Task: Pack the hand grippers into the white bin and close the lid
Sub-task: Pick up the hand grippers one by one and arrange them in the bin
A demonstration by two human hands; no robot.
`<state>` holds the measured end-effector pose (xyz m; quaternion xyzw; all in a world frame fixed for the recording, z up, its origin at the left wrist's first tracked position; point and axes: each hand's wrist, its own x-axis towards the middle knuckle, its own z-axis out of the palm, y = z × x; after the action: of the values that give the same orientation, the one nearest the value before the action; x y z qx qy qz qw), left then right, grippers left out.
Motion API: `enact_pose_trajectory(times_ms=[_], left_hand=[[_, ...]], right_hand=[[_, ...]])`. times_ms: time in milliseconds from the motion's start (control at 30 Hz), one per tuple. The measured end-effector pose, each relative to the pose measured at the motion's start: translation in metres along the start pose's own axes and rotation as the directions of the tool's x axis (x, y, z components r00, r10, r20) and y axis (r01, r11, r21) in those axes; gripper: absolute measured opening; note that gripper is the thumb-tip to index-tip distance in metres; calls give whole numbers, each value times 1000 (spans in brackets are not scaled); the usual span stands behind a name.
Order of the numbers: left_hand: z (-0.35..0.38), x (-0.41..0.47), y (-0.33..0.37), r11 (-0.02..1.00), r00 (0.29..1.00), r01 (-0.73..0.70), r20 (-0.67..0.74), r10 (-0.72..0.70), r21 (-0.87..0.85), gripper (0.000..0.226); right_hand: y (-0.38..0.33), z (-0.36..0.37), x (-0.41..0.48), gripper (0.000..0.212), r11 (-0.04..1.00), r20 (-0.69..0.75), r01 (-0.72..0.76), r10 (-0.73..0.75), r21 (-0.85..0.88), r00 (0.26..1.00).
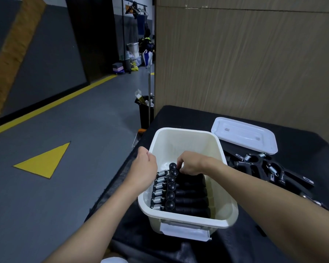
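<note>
The white bin (186,137) stands open on the black table. Inside it, several black hand grippers (188,194) with steel springs lie packed side by side in a row. My right hand (192,163) reaches into the bin and pinches the farthest gripper in the row near its round knob. My left hand (143,168) grips the bin's left rim. The white lid (244,134) lies flat on the table behind and to the right of the bin. Several more hand grippers (262,168) lie loose on the table to the right of the bin.
A wood-grain panel (245,57) rises behind the table. To the left is grey floor with yellow markings, and a black waste bin (145,111) stands at the table's far left corner. The table's left edge runs close beside the white bin.
</note>
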<state>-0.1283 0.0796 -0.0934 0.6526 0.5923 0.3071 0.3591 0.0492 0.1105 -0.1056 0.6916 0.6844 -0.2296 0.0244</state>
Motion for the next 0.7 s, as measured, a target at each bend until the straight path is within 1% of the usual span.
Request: enact_pose_trajectory(times_ms=[167, 267, 400, 500, 567, 633, 700], left_hand=[[0, -1, -1, 1000, 1000, 3, -6, -3, -9, 24], [1, 0, -1, 1000, 1000, 0, -5, -1, -18, 25], [3, 2, -4, 1000, 1000, -5, -9, 5, -19, 22], [3, 4, -5, 1000, 999, -9, -32, 9, 4, 23], [4, 6, -6, 1000, 999, -4, -46, 4, 14, 24], [5, 6, -6, 1000, 998, -1, -60, 2, 26, 24], [7, 5, -5, 999, 997, -6, -76, 10, 42, 24]], right_hand=[[-4, 0, 0, 31, 998, 11, -2, 3, -56, 1000], [-2, -7, -5, 29, 999, -12, -9, 8, -43, 1000], [1, -26, -26, 38, 985, -217, 20, 18, 171, 976], [8, -46, -49, 28, 948, -355, 99, 16, 302, 935], [21, -56, -67, 21, 891, -387, 166, 12, 423, 922], [40, -61, -82, 19, 818, -423, 215, 37, 533, 906], [64, -62, -91, 19, 744, -475, 226, 136, 628, 870]])
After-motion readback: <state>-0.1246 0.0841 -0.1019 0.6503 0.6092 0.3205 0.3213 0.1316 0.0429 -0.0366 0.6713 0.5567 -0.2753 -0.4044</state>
